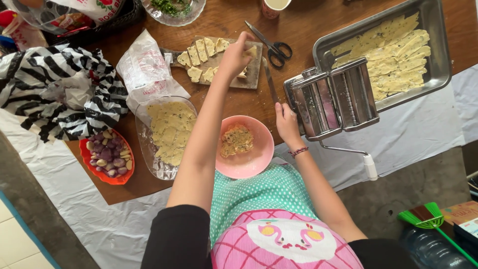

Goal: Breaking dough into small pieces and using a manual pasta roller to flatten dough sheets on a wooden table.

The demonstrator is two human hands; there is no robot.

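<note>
My left hand [234,55] pinches a pale dough square [250,51] off the wooden cutting board [251,77], right hand [286,121] loosely curled against the steel pasta roller [331,97]; metal tray [438,60] already loaded, several squares left.

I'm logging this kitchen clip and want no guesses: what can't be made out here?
Head view only:
- What the left hand pinches on the cutting board: hidden by its fingers.
- Right hand fingertips: behind the pasta machine.
- Cup and herb dish: cut by the top edge.
- Broom handle: cut by the right edge.
</note>
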